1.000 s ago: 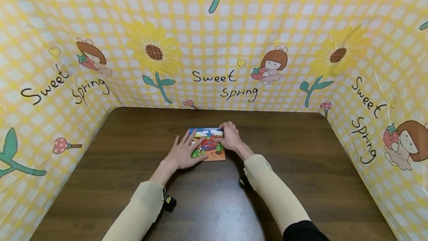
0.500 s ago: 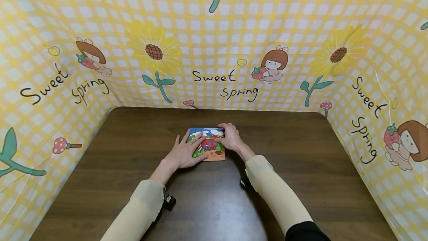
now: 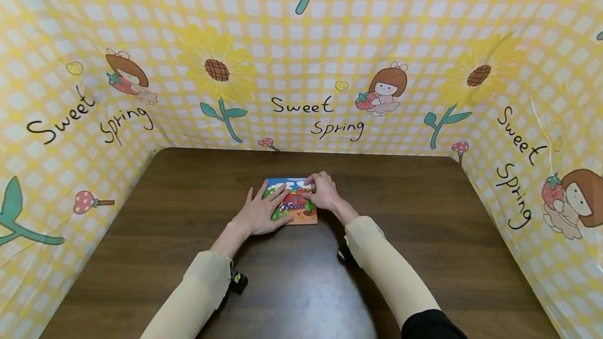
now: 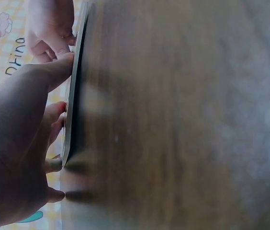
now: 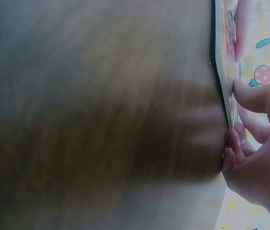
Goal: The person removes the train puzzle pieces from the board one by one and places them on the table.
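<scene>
A thin square board [image 3: 301,217] with a colourful cartoon scene lies flat on the brown table. My left hand [image 3: 259,213] rests spread over its left part, thumb along the near side. In the left wrist view, the left hand's little finger [image 4: 56,195] reaches past the board onto the table. My right hand [image 3: 326,192] grips the board's upper right corner with bent fingers. The right wrist view has the right thumb [image 5: 247,96] on the picture face and the other fingers curled at the edge. Both hands cover parts of the picture.
The dark wooden table [image 3: 400,213] extends around the board on all sides. Yellow checked cloth [image 3: 301,56] with flowers and lettering encloses the table at the back and both sides. A small black wrist camera [image 3: 238,281] hangs at the left sleeve [image 3: 198,286].
The right fingertips have shifted slightly inward from the board's upper right corner. The left hand's fingers have drawn slightly down on the picture; the board stays in place.
</scene>
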Available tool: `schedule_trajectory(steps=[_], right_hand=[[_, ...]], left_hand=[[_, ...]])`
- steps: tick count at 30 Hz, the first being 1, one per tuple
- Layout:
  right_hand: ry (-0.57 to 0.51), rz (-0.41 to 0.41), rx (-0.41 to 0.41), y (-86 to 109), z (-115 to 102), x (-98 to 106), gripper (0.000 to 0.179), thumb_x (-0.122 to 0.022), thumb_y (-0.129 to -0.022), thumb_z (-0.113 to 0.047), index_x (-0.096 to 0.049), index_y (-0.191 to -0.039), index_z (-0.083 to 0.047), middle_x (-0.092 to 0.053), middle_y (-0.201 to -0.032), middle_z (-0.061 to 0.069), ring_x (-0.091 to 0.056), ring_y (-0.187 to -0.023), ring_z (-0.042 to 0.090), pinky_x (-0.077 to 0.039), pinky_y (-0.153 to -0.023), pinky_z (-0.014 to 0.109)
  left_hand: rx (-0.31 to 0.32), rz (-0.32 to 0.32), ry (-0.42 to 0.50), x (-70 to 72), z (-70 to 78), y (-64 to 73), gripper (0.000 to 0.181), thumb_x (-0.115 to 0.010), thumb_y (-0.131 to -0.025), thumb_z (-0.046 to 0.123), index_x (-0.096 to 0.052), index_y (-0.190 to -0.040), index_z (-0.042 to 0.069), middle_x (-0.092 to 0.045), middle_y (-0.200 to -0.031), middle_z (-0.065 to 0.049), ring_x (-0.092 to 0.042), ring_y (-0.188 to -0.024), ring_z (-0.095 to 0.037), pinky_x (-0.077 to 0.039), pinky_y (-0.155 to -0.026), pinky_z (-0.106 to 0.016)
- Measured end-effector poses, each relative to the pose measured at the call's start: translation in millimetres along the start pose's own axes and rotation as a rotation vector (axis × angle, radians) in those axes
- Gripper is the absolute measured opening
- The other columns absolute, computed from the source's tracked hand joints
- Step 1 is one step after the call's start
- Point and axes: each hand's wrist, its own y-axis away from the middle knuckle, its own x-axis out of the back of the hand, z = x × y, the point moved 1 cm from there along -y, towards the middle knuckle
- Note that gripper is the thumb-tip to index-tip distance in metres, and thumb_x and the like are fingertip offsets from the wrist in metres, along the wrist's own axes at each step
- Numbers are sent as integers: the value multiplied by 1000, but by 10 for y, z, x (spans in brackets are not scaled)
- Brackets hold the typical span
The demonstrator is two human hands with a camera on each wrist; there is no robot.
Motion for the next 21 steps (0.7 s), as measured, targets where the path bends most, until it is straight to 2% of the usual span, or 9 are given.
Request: schedule_trajectory(steps=[5, 11, 17, 21], right_hand=[[45, 31, 12, 25, -15, -5, 46, -80, -103, -23, -65, -141, -2, -52, -148, 25, -56, -132, 41, -46, -116, 57], [100, -1, 20, 6, -26, -3, 46, -79, -104, -25, -62, -139, 1, -51, -148, 24, -53, -135, 41, -43, -119, 58], [69, -18, 0, -3, -28, 22, 46, -80, -103, -24, -58, -136, -2, -57, -140, 22, -53, -134, 39, -44, -113, 54], [24, -4, 14, 10, -26, 29, 45, -81, -102, -23, -61, -137, -4, -64, -135, 20, -54, -132, 38, -43, -112, 56]], left_hand=[[-3, 0, 3, -3, -9, 0, 87, -50, -108, 72, -24, -178, 29, -17, -187, 3, -3, -173, -47, -7, -132, -81], [-15, 5, 14, -10, -12, 15, 85, -52, -108, 70, -25, -177, 29, -18, -187, 2, -3, -173, -47, -6, -132, -82], [-24, 4, 18, -14, -7, 32, 84, -52, -108, 69, -26, -177, 29, -18, -187, 3, -2, -174, -46, -5, -132, -82], [-29, 13, 19, -14, -10, 28, 84, -52, -109, 68, -26, -177, 27, -18, -187, 0, -2, -174, -46, -3, -134, -78]])
